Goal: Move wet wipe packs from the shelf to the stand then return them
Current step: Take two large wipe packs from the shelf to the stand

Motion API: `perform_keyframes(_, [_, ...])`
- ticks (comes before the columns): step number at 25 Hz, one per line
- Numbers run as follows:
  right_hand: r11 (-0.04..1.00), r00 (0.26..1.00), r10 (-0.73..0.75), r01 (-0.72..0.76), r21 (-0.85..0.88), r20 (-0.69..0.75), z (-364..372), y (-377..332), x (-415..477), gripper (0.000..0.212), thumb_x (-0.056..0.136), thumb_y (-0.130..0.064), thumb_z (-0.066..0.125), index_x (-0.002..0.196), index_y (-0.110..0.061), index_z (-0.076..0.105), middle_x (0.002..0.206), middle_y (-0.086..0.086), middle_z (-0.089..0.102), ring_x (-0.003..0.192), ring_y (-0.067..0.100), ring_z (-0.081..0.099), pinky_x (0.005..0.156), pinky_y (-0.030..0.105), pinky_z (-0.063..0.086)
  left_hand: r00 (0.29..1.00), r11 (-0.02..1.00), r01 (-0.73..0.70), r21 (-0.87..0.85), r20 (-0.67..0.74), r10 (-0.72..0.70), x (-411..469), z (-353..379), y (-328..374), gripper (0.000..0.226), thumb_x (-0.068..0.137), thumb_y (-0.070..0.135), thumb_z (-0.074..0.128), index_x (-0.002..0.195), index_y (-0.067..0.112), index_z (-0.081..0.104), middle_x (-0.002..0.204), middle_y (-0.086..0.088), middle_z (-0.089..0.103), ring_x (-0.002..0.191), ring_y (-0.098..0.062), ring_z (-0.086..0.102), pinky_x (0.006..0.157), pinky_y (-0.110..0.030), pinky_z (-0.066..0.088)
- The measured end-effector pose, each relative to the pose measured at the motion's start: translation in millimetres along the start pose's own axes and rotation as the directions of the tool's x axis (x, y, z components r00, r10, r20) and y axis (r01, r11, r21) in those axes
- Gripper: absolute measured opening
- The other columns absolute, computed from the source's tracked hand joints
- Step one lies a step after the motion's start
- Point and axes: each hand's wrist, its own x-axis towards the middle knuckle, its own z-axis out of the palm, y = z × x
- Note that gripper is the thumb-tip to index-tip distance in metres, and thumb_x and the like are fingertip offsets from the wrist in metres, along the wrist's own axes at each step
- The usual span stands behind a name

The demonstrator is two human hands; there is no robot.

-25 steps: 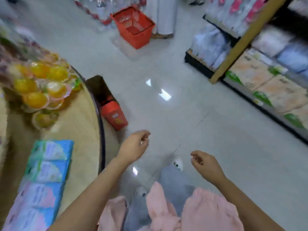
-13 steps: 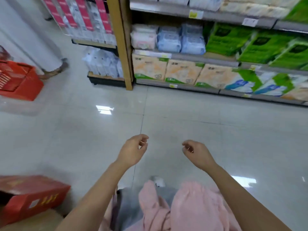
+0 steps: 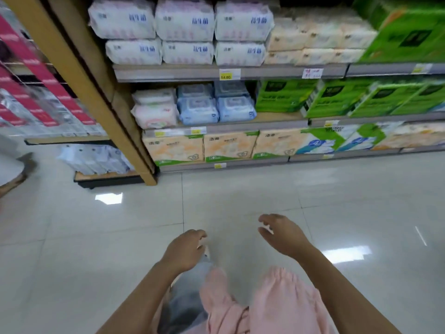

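Both bare forearms stick out in front, low. Left hand (image 3: 184,251) hangs loosely curled, holding nothing; right hand (image 3: 284,235) is slightly higher, fingers loosely curled and spread, also empty.

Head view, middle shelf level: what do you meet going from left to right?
Wooden post → pink and white wipe packs → blue wipe packs → green packs.
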Motion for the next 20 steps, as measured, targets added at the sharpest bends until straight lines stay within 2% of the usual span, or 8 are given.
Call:
perform_keyframes(3, [0.988,0.986,0.093,-0.074,-0.137,0.140,-10,11,34,0.041,0.093,-0.036,0.047,0.132,-0.021,0.049,0.129,0.003,0.058,0.118,0.022,0.054,0.094,0.030,0.045,0.995,0.982,-0.102,0.157,0.027,0.099,62,-70,9,0.040,0.096,0.026,0.043,0.136,0.024,0.044,0.137,0.001,0.048,0.119,-0.018,0.050,0.097,-0.029,0.040])
perform_keyframes(7, [0.978,0.976,0.156,-0.131,-0.163,0.155,-33,24,85,0.043,0.094,-0.037,0.046,0.134,-0.021,0.047,0.132,0.003,0.055,0.121,0.023,0.051,0.095,0.032,0.044,0.986,0.958,-0.147,0.244,-0.035,0.161,140,-137,30,0.040,0.097,0.027,0.042,0.137,0.023,0.043,0.139,0.000,0.046,0.120,-0.019,0.048,0.098,-0.032,0.041])
perform_keyframes(11, [0.980,0.989,0.079,-0.054,-0.194,0.122,-71,35,160,0.041,0.093,-0.038,0.044,0.131,-0.022,0.047,0.130,0.000,0.056,0.118,0.020,0.052,0.093,0.030,0.044,0.973,0.940,-0.186,0.285,-0.078,0.216,205,-172,53,0.040,0.097,0.031,0.042,0.136,0.027,0.042,0.144,0.005,0.042,0.126,-0.017,0.045,0.100,-0.030,0.039])
perform_keyframes(13, [0.972,0.997,-0.023,0.038,-0.233,0.068,-108,39,209,0.043,0.093,-0.038,0.043,0.134,-0.022,0.045,0.133,0.000,0.054,0.120,0.020,0.051,0.095,0.031,0.043,0.948,0.934,-0.203,0.295,-0.180,0.262,238,-193,74,0.040,0.095,0.029,0.045,0.136,0.025,0.045,0.142,0.005,0.043,0.125,-0.017,0.047,0.098,-0.027,0.039])
perform_keyframes(15, [0.951,0.991,-0.137,0.128,-0.280,-0.012,-156,32,253,0.045,0.092,-0.037,0.044,0.135,-0.020,0.045,0.133,0.002,0.054,0.119,0.023,0.051,0.094,0.033,0.044,0.865,0.903,-0.256,0.345,-0.335,0.373,264,-223,101,0.037,0.090,0.026,0.049,0.127,0.021,0.055,0.128,0.003,0.056,0.111,-0.017,0.059,0.087,-0.023,0.046])
perform_keyframes(17, [0.914,0.941,-0.294,0.225,-0.338,-0.169,-211,20,288,0.044,0.086,-0.035,0.045,0.125,-0.017,0.055,0.119,0.006,0.062,0.107,0.029,0.060,0.082,0.038,0.051,0.758,0.864,-0.301,0.404,-0.447,0.474,282,-258,132,0.037,0.082,0.030,0.047,0.113,0.017,0.063,0.111,0.000,0.066,0.091,-0.018,0.067,0.072,-0.023,0.052])
perform_keyframes(19, [0.871,0.847,-0.431,0.300,-0.389,-0.311,-267,1,310,0.044,0.081,-0.036,0.042,0.113,-0.014,0.062,0.105,0.006,0.067,0.091,0.029,0.066,0.066,0.038,0.056,0.675,0.831,-0.322,0.454,-0.505,0.538,291,-294,159,0.041,0.081,0.033,0.044,0.113,0.016,0.063,0.111,-0.002,0.066,0.095,-0.016,0.062,0.074,-0.027,0.053])
perform_keyframes(20, [0.852,0.799,-0.484,0.338,-0.400,-0.357,-293,-10,318,0.043,0.081,-0.036,0.043,0.112,-0.013,0.062,0.105,0.006,0.067,0.091,0.029,0.066,0.065,0.037,0.057,0.626,0.820,-0.326,0.471,-0.542,0.560,294,-313,170,0.042,0.083,0.033,0.043,0.116,0.015,0.061,0.115,-0.004,0.064,0.101,-0.016,0.057,0.079,-0.029,0.052])
